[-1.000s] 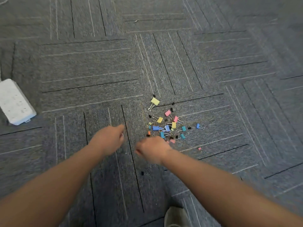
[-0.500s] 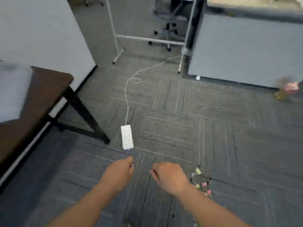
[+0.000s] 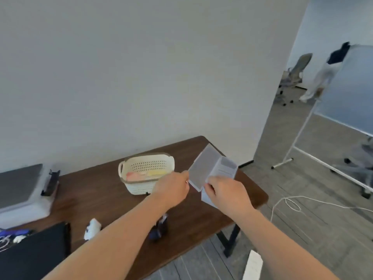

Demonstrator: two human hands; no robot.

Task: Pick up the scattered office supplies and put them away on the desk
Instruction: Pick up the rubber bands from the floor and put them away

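Over the right end of the brown desk [image 3: 101, 199], both hands hold a small pale box [image 3: 225, 168] with its grey lid [image 3: 203, 165] swung up. My left hand [image 3: 173, 190] pinches the lid's near edge. My right hand [image 3: 226, 193] grips the near side of the box. What the box holds is hidden. A cream perforated basket [image 3: 141, 186] stands on the desk just left of the hands, with pink and yellow items inside. The coloured binder clips on the carpet are out of view.
A grey-and-white machine [image 3: 20, 190] with a black clip [image 3: 50, 179] occupies the desk's left end, and a black folder [image 3: 34, 257] lies at the near left. Under my forearm sit a white object [image 3: 92, 228] and a dark blue one [image 3: 159, 229]. On the floor to the right are a power strip [image 3: 253, 265], its cable [image 3: 292, 205] and a whiteboard stand [image 3: 292, 150].
The view has swung up from the carpet and clips to the desk. Both hands, then over the floor with nothing visible in them, now hold the small box with its lid up.
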